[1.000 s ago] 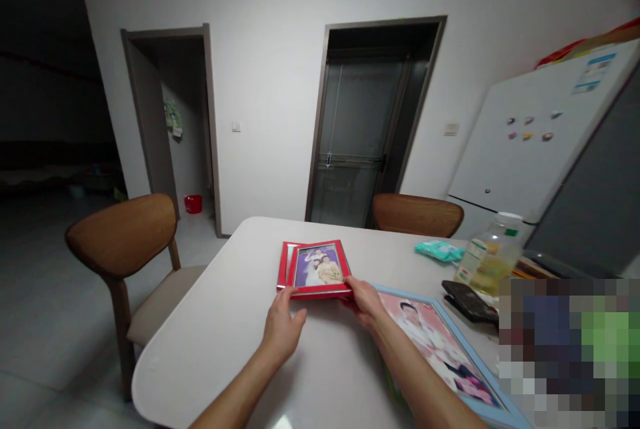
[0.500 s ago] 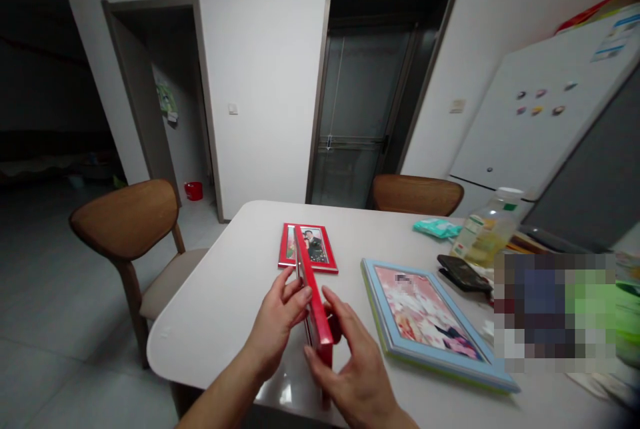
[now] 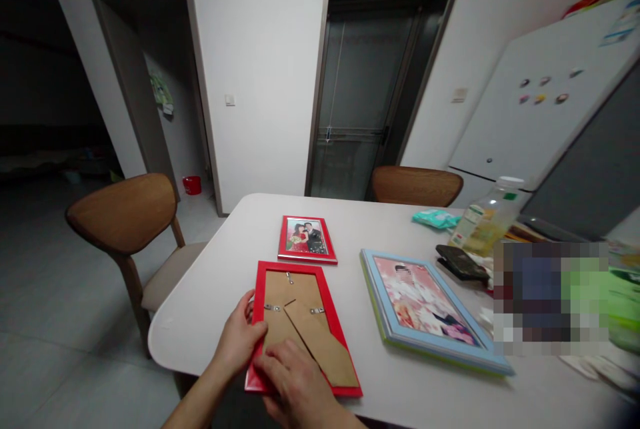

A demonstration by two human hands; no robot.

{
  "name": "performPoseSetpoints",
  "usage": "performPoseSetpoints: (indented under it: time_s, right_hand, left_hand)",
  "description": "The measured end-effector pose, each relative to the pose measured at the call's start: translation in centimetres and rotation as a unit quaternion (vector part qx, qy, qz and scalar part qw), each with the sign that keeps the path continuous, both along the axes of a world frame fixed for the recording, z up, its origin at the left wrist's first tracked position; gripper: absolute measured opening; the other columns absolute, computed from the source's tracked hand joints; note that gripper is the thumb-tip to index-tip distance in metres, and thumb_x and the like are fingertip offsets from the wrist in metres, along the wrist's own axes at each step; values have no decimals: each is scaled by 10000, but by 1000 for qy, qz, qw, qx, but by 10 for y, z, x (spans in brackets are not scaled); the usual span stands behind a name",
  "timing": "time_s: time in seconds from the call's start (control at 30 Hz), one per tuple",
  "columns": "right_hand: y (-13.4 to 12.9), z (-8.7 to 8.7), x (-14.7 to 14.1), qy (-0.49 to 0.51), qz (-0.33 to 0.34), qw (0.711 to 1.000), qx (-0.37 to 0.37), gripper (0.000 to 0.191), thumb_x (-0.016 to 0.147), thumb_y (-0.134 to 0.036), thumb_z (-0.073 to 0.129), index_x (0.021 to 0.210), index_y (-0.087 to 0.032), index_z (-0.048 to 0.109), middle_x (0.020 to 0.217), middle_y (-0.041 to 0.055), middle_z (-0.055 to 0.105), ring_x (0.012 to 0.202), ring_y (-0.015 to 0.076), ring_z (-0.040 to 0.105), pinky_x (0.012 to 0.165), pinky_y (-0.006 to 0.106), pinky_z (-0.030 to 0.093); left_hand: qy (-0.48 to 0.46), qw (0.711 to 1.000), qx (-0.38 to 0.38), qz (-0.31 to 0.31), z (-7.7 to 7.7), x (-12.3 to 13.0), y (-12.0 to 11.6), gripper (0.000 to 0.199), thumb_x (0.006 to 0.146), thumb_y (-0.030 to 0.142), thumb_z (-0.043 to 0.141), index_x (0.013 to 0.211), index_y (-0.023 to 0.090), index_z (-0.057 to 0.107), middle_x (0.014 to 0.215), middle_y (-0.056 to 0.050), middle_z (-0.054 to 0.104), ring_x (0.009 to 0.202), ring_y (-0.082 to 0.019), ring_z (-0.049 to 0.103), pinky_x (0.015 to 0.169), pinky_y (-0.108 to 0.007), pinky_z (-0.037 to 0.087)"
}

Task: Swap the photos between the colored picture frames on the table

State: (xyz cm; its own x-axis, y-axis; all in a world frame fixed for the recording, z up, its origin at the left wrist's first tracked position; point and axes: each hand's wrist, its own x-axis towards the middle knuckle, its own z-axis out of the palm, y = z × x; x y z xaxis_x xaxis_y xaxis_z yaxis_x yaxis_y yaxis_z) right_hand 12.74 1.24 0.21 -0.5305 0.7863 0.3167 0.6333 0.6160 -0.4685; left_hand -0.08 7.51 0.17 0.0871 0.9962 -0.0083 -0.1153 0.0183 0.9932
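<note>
A red picture frame (image 3: 345, 357) is tilted back-side up near the table's front edge, showing its brown backing, metal clips and fold-out stand. My left hand (image 3: 237, 335) grips its left edge, thumb on the red border. My right hand (image 3: 295, 375) is closed at the lower left part of the frame, fingers bent over the border and backing. Just beyond lies a second red frame (image 3: 333, 259), photo side up. To the right, a light blue frame (image 3: 373, 282) with a pink photo rests on a green-edged one.
The white table (image 3: 200, 295) carries a bottle (image 3: 483, 219), a teal packet (image 3: 436, 218) and a black object (image 3: 461, 263) at the right. One wooden chair (image 3: 125, 212) stands at the left, another (image 3: 417, 185) behind the table. A blurred patch covers items at the right.
The held frame has turned from edge-on to back side up and sits lower. Both hands have moved left with it; the right hand now reaches over its lower left part.
</note>
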Motion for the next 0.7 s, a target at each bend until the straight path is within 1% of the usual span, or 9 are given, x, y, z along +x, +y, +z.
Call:
performPoseSetpoints:
  time_s: [0.07, 0.17, 0.23, 0.3, 0.37, 0.4, 0.47, 0.57, 0.7]
  right_hand:
    - [0, -1, 2, 6, 17, 1000, 0, 307, 642, -199, 557, 947, -227, 530, 930, 23, 569, 832, 171, 463, 727, 280, 390]
    - [4, 4, 15, 34, 25, 999, 7, 257, 662, -239, 565, 916, -214, 545, 900, 25, 578, 818, 163, 474, 715, 272, 393]
    - [10, 8, 30, 50, -27, 998, 23, 215, 707, -226, 517, 917, -199, 555, 915, 48, 575, 832, 165, 479, 739, 288, 394]
    - [20, 13, 49, 48, -115, 992, 33, 217, 731, -184, 466, 922, -174, 568, 942, 79, 564, 863, 178, 475, 775, 314, 387]
    - [32, 15, 67, 31, -189, 981, 25, 240, 718, -143, 451, 918, -150, 582, 955, 100, 555, 895, 191, 463, 809, 326, 375]
    - [37, 15, 74, 20, -212, 977, 14, 249, 707, -126, 448, 909, -143, 592, 956, 102, 551, 902, 194, 458, 819, 322, 371]
    - [46, 16, 83, 1, -237, 972, -12, 259, 684, -97, 446, 880, -138, 609, 958, 101, 547, 913, 195, 450, 830, 306, 364]
    - [53, 15, 86, -20, -246, 968, -32, 256, 666, -76, 442, 832, -142, 625, 953, 92, 545, 915, 193, 441, 832, 285, 356]
    - [60, 14, 82, -41, -250, 967, -28, 234, 698, -95, 422, 768, -155, 637, 911, 87, 555, 875, 194, 440, 788, 279, 364]
  left_hand:
    - [66, 997, 37, 6, -6, -2, 3, 588, 583, 45, 508, 1147, 149, 377, 1080, -81, 577, 976, -189, 544, 835, -293, 426]
    - [173, 982, 71, 30, -6, -2, 2, 540, 618, 60, 483, 1141, 166, 402, 1091, -60, 569, 974, -176, 542, 855, -292, 405]
    - [227, 970, 77, 50, -2, 1, -2, 523, 640, 73, 465, 1151, 163, 397, 1112, -63, 554, 982, -180, 534, 869, -307, 389]
    - [260, 960, 81, 62, 1, 4, -5, 510, 661, 88, 452, 1162, 157, 389, 1140, -71, 532, 1009, -186, 513, 880, -316, 374]
    - [295, 950, 87, 63, 3, 7, -8, 499, 681, 105, 440, 1174, 151, 379, 1149, -78, 521, 1020, -187, 500, 876, -313, 373]
    - [309, 945, 89, 62, 3, 8, -9, 498, 686, 112, 438, 1179, 145, 374, 1144, -82, 520, 1017, -189, 498, 873, -313, 373]
    - [342, 932, 99, 66, 1, 8, -8, 503, 685, 120, 439, 1183, 128, 372, 1113, -94, 527, 1010, -199, 490, 875, -323, 366]
    - [382, 912, 125, 80, -5, 7, -5, 506, 675, 117, 440, 1178, 110, 383, 1077, -101, 526, 1020, -206, 465, 896, -334, 342]
    - [386, 911, 134, 64, -6, 4, -3, 503, 694, 147, 435, 1191, 121, 367, 1082, -97, 520, 1013, -199, 468, 886, -329, 350]
